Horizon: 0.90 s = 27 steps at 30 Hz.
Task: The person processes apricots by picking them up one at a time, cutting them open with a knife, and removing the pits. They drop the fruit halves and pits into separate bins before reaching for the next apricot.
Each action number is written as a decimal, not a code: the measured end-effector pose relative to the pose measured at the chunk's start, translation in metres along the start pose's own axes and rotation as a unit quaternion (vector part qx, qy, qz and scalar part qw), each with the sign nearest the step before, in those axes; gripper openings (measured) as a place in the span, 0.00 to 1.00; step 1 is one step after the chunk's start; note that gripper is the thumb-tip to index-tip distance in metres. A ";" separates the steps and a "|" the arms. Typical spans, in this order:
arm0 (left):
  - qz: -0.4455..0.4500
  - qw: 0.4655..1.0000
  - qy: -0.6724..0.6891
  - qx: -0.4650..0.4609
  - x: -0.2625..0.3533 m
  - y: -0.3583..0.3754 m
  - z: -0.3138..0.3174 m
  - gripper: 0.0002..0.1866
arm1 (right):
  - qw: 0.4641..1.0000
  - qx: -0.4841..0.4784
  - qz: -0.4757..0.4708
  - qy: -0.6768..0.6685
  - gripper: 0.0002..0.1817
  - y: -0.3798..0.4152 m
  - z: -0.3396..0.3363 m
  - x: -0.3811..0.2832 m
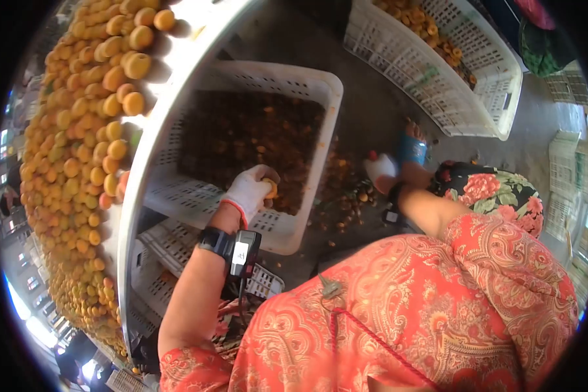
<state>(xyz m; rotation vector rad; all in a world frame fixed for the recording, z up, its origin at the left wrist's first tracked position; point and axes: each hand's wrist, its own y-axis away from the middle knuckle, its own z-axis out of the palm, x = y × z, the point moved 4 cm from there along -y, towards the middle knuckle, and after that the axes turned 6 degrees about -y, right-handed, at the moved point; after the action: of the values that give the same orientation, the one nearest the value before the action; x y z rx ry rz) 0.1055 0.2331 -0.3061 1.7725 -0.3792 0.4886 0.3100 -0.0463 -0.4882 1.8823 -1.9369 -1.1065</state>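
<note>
Gloved left hand (249, 189) gripping apricot (270, 189) over white crate (294, 225), right hand (381, 170) lowered

A small orange apricot (271, 189) sits gripped in gloved fingers. It hangs over the near crate (170, 193).

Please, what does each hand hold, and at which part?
The left hand grips a small orange fruit around its body, over the white crate. For the right hand, it cannot be told.

no text, label or number is legible on anything here.
</note>
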 end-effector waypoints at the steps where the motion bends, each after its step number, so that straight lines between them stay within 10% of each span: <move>1: 0.008 0.997 0.071 0.009 0.002 0.013 -0.002 0.10 | 1.000 0.014 0.014 -0.008 0.29 0.004 -0.002 0.001; 16: 0.341 0.854 0.339 0.199 0.073 0.219 0.021 0.26 | 0.954 0.116 -0.113 -0.251 0.25 0.045 -0.112 -0.074; 27: 0.345 0.841 0.348 0.230 0.055 0.292 0.058 0.20 | 0.786 -0.235 -0.382 -0.426 0.11 0.297 -0.194 -0.186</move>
<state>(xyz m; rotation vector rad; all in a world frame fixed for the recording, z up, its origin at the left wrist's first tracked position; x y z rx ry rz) 0.0149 0.1047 -0.0471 1.7139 -0.3871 1.8075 0.2345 0.0260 -0.1017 2.0367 -0.8312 -2.7453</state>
